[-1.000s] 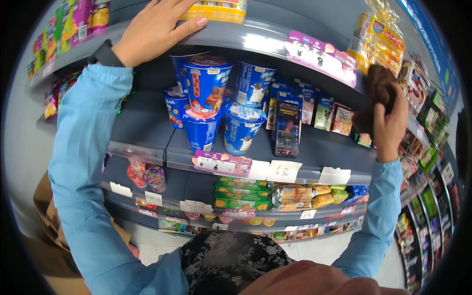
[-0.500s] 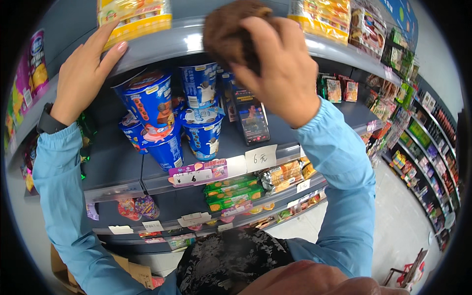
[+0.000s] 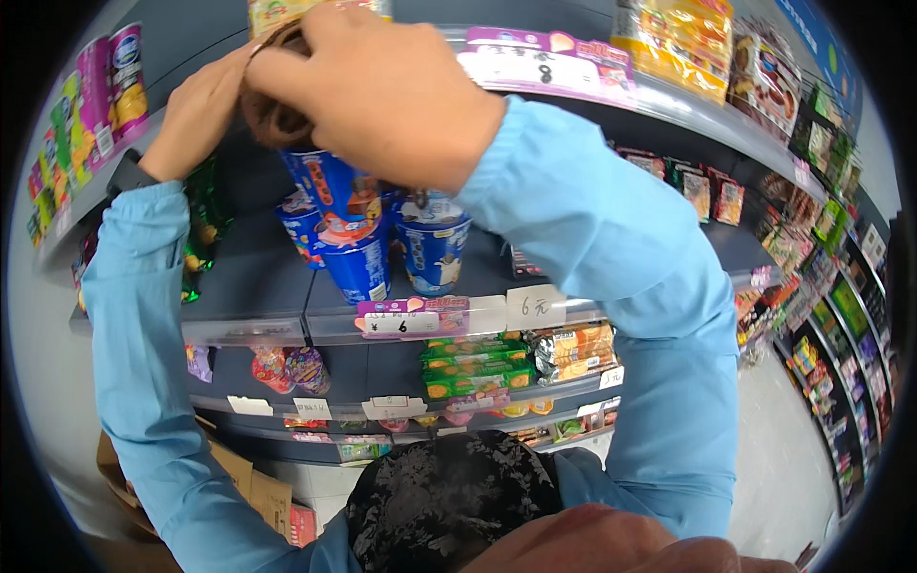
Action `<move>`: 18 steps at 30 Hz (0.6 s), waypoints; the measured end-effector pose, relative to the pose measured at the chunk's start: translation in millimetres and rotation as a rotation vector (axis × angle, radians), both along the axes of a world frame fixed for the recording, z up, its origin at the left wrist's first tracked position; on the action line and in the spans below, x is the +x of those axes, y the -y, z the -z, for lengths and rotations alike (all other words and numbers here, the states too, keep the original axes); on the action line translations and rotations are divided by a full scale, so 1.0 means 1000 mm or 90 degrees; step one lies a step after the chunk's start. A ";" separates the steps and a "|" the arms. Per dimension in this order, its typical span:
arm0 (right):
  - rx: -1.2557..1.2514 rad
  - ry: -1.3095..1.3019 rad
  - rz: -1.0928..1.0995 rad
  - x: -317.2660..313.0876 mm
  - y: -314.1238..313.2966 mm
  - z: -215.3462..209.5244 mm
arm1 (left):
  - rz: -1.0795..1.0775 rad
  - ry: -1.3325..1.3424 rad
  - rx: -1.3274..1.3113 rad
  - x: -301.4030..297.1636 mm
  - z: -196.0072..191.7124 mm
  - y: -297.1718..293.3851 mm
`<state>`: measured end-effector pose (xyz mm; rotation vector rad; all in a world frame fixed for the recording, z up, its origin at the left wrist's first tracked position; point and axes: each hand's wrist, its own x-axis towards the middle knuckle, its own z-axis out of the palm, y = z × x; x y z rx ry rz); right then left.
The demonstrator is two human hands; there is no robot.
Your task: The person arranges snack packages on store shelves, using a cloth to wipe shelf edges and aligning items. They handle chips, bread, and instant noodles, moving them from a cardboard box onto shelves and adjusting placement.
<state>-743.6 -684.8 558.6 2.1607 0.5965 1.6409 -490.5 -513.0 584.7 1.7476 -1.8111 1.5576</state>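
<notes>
Head view: blue cups (image 3: 358, 253) on shelf (image 3: 258, 329)

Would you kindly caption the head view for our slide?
Both hands, left hand and right hand, grip a brown bundle above blue snack cups on grey shelf.

Two hands (image 3: 382, 91) are up at the shelf. Four blue cups (image 3: 358, 258) are stacked there, with two tall cans (image 3: 110, 81) at far left.

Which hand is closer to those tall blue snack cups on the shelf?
Right. The right hand grips a brown thing directly above the blue cups; the left hand is up-left, touching the brown thing.
</notes>
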 end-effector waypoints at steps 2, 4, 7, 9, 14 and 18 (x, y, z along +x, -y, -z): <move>0.064 -0.076 0.032 -0.017 0.003 -0.017 | -0.030 0.004 -0.018 -0.016 0.000 0.009; 0.095 -0.083 0.011 -0.041 0.001 -0.042 | -0.080 -0.027 -0.021 -0.020 0.005 0.002; 0.014 0.077 0.002 -0.068 0.045 -0.077 | -0.055 -0.276 -0.019 -0.054 0.007 0.018; 0.024 0.130 0.169 -0.088 0.079 -0.095 | -0.060 -0.316 -0.024 -0.049 0.006 0.011; 0.214 -0.201 0.248 -0.092 0.191 -0.095 | -0.081 -0.400 0.011 -0.061 -0.008 0.018; 0.338 -0.386 0.199 -0.097 0.166 -0.103 | 0.014 -0.531 -0.016 -0.045 -0.028 0.003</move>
